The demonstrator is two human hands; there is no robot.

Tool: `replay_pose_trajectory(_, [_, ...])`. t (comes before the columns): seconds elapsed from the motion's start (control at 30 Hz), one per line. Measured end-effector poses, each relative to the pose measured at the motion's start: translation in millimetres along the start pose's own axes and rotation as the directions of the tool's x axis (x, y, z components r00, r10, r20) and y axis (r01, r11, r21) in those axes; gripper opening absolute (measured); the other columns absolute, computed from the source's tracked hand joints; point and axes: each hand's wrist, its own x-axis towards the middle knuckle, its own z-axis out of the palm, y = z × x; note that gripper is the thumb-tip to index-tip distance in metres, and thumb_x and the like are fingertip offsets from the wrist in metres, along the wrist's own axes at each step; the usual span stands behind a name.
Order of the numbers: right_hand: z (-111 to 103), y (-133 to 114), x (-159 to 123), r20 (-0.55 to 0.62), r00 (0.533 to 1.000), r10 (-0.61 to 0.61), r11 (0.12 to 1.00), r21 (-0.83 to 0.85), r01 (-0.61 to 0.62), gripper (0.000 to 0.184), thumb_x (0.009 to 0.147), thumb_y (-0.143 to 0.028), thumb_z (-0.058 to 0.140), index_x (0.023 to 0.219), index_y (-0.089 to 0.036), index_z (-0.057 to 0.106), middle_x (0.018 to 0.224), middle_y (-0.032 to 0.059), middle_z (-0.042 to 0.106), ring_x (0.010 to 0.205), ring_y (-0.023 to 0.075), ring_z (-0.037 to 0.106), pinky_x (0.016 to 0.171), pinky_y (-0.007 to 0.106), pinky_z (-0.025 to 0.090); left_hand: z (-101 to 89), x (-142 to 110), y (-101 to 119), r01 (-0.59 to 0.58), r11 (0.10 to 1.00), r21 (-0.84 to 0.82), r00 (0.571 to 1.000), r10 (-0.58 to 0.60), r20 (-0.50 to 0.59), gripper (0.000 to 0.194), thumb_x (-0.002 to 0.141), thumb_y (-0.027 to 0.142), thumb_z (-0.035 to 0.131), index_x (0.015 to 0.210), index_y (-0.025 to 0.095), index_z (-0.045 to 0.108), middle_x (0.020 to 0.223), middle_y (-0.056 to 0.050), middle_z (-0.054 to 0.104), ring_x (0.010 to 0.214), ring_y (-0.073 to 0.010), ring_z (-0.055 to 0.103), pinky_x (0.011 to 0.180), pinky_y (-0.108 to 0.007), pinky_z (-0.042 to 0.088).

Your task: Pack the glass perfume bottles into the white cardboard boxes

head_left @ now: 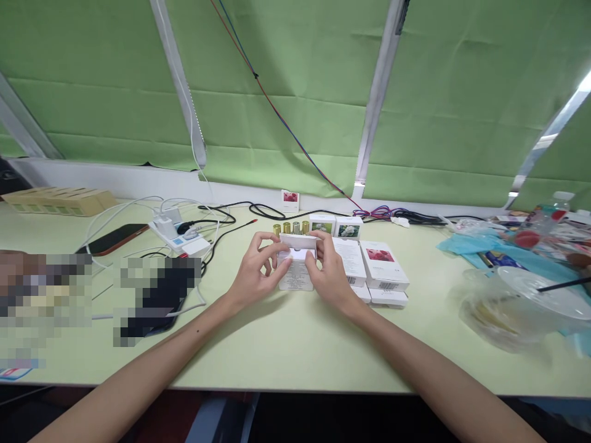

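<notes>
"How does the white box (296, 281) look?"
"Small, with fine print facing the wearer and its top flap raised. It sits between the two hands."
"And the grip?"
"Left hand (259, 266) and right hand (330, 269) are clamped on its upper corners, thumbs near, fingers by the flap. Shiny caps (287, 229) stand just beyond; other cartons (384, 266) lie right of them."

Clearance around held box (297, 281)
Passage: 6 o'clock, bare tabletop (300, 354); obstructed: gold cylinders (287, 229) 12 o'clock, stacked boxes (384, 266) 3 o'clock
</notes>
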Motion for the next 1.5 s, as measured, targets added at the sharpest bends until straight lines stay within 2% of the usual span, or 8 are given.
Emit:
replay_pose_trajectory(0.3, [1.4,-2.5,-0.8,-0.022,1.000,-0.005,1.000,0.015,0.005,0.039,0.096,-0.027,0.050,0.134,-0.021,0.042,0.109,0.0103,0.068,0.099,0.0237,0.069,0.094,0.044,0.056,2.0,-1.3,-2.4,0.015,1.000,0.015,1.000,-0.015,0.010,0.017,0.093,0.033,0.065,0.103,0.020,0.070,0.117,-0.009,0.050,0.081,-0.0121,0.062,0.052,-0.021,0.056])
replay_pose_trajectory(0.47, [3.7,-3.0,-1.5,-0.106,0.993,-0.046,0.996,0.066,0.053,0.039,0.093,-0.024,0.056,0.128,-0.023,0.040,0.116,0.0116,0.068,0.107,0.0223,0.069,0.098,0.043,0.057,1.8,-2.1,-2.9,0.031,0.999,0.029,0.999,-0.031,0.026,0.017,0.094,0.034,0.064,0.102,0.020,0.068,0.120,-0.010,0.049,0.077,-0.0103,0.061,0.053,-0.021,0.057])
replay_pose_trajectory(0.63, [4.2,-2.6,-1.6,-0.170,0.984,-0.059,0.997,0.030,0.065,0.031,0.090,-0.025,0.058,0.117,-0.023,0.042,0.112,0.0098,0.064,0.099,0.0205,0.070,0.094,0.042,0.059,1.5,-1.6,-1.2,0.015,0.999,0.035,1.000,-0.015,0.012,0.016,0.094,0.034,0.063,0.100,0.020,0.068,0.118,-0.009,0.050,0.067,-0.0070,0.057,0.052,-0.022,0.056])
replay_pose_trajectory(0.83, [2.6,-2.8,-1.2,-0.168,0.979,-0.119,0.991,-0.082,0.107,0.013,0.090,-0.024,0.054,0.102,-0.022,0.053,0.097,0.0061,0.066,0.092,0.0206,0.068,0.090,0.042,0.060,0.7,0.1,3.5,-0.019,0.999,0.040,1.000,0.018,0.007,0.013,0.095,0.032,0.062,0.099,0.020,0.068,0.112,-0.006,0.056,0.057,-0.0040,0.050,0.052,-0.022,0.053])
replay_pose_trajectory(1.0, [1.8,-3.8,-0.7,-0.156,0.979,-0.130,0.989,-0.095,0.116,0.012,0.091,-0.025,0.053,0.102,-0.022,0.055,0.097,0.0061,0.067,0.092,0.0206,0.068,0.091,0.040,0.058,0.9,-0.5,2.8,-0.047,0.998,0.030,0.999,0.047,0.006,0.012,0.096,0.029,0.062,0.100,0.020,0.069,0.113,-0.006,0.059,0.060,-0.0053,0.053,0.053,-0.023,0.052])
replay_pose_trajectory(1.2, [0.2,-6.0,-0.2,-0.132,0.979,-0.155,0.980,-0.142,0.136,0.012,0.092,-0.024,0.052,0.101,-0.022,0.059,0.097,0.0062,0.069,0.092,0.0213,0.068,0.090,0.039,0.057,2.3,-1.8,-2.2,-0.051,0.998,0.047,0.998,0.050,0.026,0.019,0.097,0.031,0.060,0.109,0.023,0.072,0.112,-0.007,0.061,0.071,-0.0101,0.060,0.058,-0.024,0.055])
replay_pose_trajectory(1.37, [-0.5,-3.7,-0.2,-0.119,0.977,-0.176,0.973,-0.171,0.154,0.014,0.091,-0.023,0.051,0.101,-0.022,0.060,0.099,0.0069,0.069,0.095,0.0222,0.067,0.090,0.039,0.056,2.2,-1.8,-1.2,-0.030,0.999,0.032,0.999,0.029,0.020,0.023,0.096,0.031,0.061,0.118,0.023,0.064,0.114,-0.007,0.065,0.076,-0.0124,0.062,0.056,-0.023,0.053])
replay_pose_trajectory(1.5, [-0.8,-3.1,-0.1,-0.114,0.976,-0.183,0.972,-0.170,0.162,0.014,0.091,-0.022,0.051,0.101,-0.021,0.061,0.099,0.0075,0.069,0.094,0.0224,0.066,0.089,0.039,0.055,1.9,-1.1,0.8,-0.033,0.999,0.017,0.999,0.033,0.014,0.017,0.095,0.029,0.062,0.110,0.022,0.061,0.109,-0.006,0.065,0.072,-0.0110,0.059,0.054,-0.022,0.051])
